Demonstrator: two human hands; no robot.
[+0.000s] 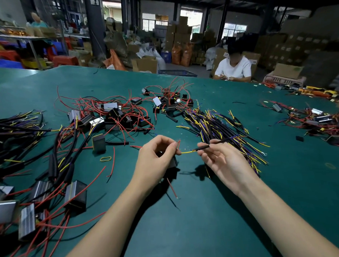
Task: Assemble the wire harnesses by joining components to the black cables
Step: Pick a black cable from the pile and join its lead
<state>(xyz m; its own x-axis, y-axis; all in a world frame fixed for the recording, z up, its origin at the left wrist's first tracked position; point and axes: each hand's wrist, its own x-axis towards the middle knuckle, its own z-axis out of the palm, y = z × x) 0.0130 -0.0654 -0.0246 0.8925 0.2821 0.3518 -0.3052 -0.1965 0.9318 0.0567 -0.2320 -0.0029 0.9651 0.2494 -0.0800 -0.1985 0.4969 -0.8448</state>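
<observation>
My left hand point(156, 154) holds a small black box component point(173, 162) in its curled fingers and pinches the component's red wire point(178, 144) at thumb and forefinger. A second red lead point(172, 188) hangs below the hand. My right hand point(219, 157) pinches a black cable point(214, 143) between thumb and forefinger. The cable's yellow wire point(187, 152) reaches left to my left fingertips. Both hands hover above the green table point(189, 225).
A pile of black cables with yellow and purple wires point(219, 125) lies right of my hands. Loose box components with red wires point(115, 115) lie ahead; joined harnesses point(39, 174) lie at left. A yellow rubber band point(105, 158) lies nearby. A person in white point(233, 68) sits across.
</observation>
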